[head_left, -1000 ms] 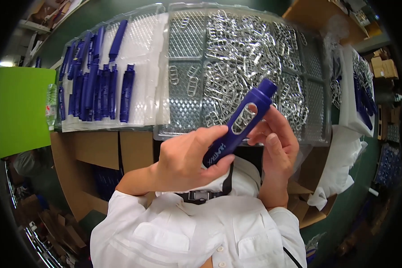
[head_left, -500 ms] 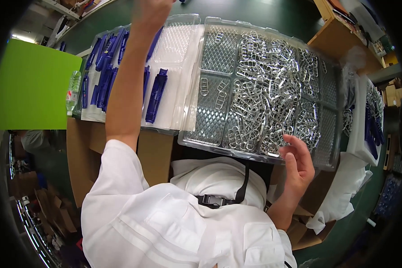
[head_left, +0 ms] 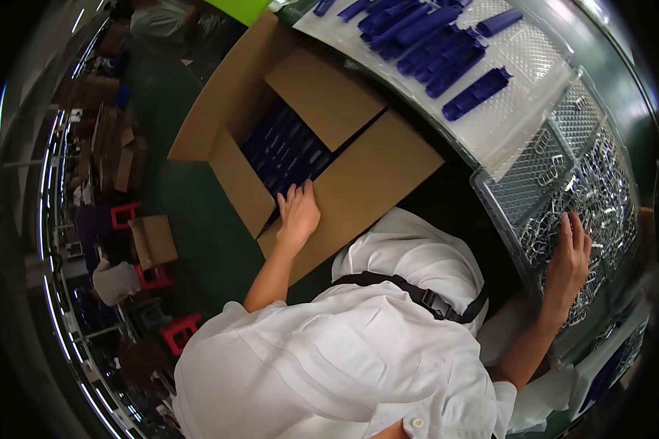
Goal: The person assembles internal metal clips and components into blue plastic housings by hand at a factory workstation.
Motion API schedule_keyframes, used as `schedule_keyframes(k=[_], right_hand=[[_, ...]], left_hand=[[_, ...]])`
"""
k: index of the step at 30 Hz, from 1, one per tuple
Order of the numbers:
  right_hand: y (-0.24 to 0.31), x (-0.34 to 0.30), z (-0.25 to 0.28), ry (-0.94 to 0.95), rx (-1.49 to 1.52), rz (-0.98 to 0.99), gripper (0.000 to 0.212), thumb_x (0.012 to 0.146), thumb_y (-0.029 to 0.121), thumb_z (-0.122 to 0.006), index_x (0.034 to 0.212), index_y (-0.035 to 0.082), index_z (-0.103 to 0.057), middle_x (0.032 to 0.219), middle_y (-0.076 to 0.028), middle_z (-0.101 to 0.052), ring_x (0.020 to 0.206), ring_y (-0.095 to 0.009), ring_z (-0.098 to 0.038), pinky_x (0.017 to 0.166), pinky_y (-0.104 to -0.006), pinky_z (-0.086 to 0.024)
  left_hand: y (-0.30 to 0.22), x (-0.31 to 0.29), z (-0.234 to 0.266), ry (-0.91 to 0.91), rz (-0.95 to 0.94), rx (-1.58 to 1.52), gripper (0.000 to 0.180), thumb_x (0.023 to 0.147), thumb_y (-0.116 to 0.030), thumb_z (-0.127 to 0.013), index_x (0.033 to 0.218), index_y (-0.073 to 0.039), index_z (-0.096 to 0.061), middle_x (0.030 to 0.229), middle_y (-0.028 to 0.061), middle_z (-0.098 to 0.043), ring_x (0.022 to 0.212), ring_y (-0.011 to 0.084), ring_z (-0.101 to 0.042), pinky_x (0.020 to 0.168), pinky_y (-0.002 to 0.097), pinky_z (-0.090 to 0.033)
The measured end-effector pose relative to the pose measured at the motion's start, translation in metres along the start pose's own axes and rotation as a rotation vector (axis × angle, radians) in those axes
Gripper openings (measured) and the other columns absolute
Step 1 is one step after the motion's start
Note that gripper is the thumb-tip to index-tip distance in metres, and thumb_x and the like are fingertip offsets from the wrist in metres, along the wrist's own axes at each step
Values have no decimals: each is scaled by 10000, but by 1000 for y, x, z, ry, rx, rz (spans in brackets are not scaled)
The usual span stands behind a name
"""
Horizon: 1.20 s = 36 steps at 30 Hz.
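Note:
My left hand (head_left: 299,214) reaches over the flap edge of an open cardboard box (head_left: 366,186), its fingers slightly apart. Its fingertips are at the dark blue plastic parts (head_left: 282,146) packed in rows inside; nothing shows in its grasp. Over at the right, my right hand (head_left: 572,256) lies over a heap of shiny metal buckle-like clips (head_left: 600,179), fingers stretched out and no clip visible in them. The clips fill much of a clear compartmented tray (head_left: 518,192). Several long blue plastic housings (head_left: 477,94) lie on another clear tray (head_left: 505,135) beyond the box.
A bright green panel (head_left: 241,7) shows at the top edge. On the floor to the left stand red stools (head_left: 179,333) and another cardboard box (head_left: 154,240). A person in a light top (head_left: 116,282) is further off. A white bin (head_left: 615,358) stands at the lower right.
The view has swung left and down toward the box. My left hand has come back from the far side of the trays to the box opening. My right hand stays by the clips.

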State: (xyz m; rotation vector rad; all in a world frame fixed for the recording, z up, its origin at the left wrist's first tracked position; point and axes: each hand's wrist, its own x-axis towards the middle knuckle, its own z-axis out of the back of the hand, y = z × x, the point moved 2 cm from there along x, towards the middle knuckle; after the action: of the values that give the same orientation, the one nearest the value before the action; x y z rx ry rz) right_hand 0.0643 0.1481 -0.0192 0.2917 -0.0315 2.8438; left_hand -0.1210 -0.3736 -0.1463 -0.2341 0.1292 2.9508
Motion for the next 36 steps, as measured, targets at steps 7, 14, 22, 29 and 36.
schedule_keyframes(k=[7,14,22,29,36], right_hand=[[-8,4,-4,-69,76,-93,284,1010,63,-623,1280,134,-674,1175,-106,-658,996,-303,-684,798,-403,-571],[-18,10,1,-260,115,-223,209,1026,101,-625,1222,87,-697,1246,-71,-678,1039,-267,-696,842,-375,-566],[-37,-7,3,-227,295,-626,187,979,180,-740,1104,43,-722,926,-15,-700,775,-89,-605,666,-241,-482],[-103,-34,-26,-274,758,-782,256,986,246,-754,1121,30,-725,913,22,-683,813,-59,-599,697,-217,-469],[-84,-30,-5,-392,818,-865,191,982,121,-738,1127,-2,-721,930,-13,-689,803,-76,-626,771,-228,-541]], left_hand=[[97,-51,64,-29,179,308,268,928,-104,-557,1080,84,-674,1115,261,-689,1137,427,-622,1109,601,-350],[84,45,10,-116,198,-188,221,931,-193,-630,1049,-51,-752,1085,210,-736,1065,382,-693,893,476,-538],[42,116,-43,117,-112,-284,268,826,-226,-745,1018,-40,-761,1070,198,-719,1026,386,-674,846,475,-531],[44,111,-50,83,-268,-310,253,859,-195,-712,1071,-69,-765,1051,197,-633,1066,392,-622,877,480,-519],[56,125,-75,166,-210,-321,346,826,-256,-770,1104,-51,-753,1102,212,-651,1051,415,-640,889,480,-529]])
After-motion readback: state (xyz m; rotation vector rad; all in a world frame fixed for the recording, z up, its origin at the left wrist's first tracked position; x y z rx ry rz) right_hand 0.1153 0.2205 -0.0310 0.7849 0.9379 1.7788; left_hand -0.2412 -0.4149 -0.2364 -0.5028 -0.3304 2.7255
